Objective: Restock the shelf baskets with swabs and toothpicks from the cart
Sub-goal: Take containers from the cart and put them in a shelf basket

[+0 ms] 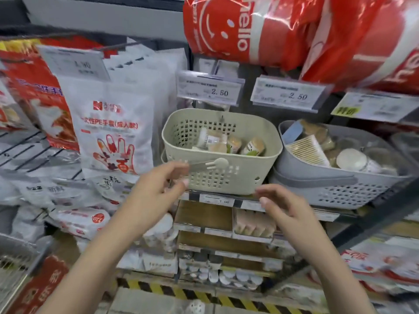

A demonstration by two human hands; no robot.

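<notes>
Facing hands (217,196): beige basket (226,180).

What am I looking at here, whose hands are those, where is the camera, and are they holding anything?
There is one picture, taken by a camera worn on a person's head, looking forward and down at a shop shelf. No machine is involved: the two bare arms reaching up from below belong to the person wearing the camera.

The left hand and the right hand both hang in front of the shelf with loosely curled fingers. Neither holds anything.

Just beyond them stands a beige basket with a few small toothpick jars inside. Beside it, to the right, a grey basket holds packs of cotton swabs and round tubs. Price tags reading 2.50 hang above. To the left hang bags of disposable gloves.
</notes>
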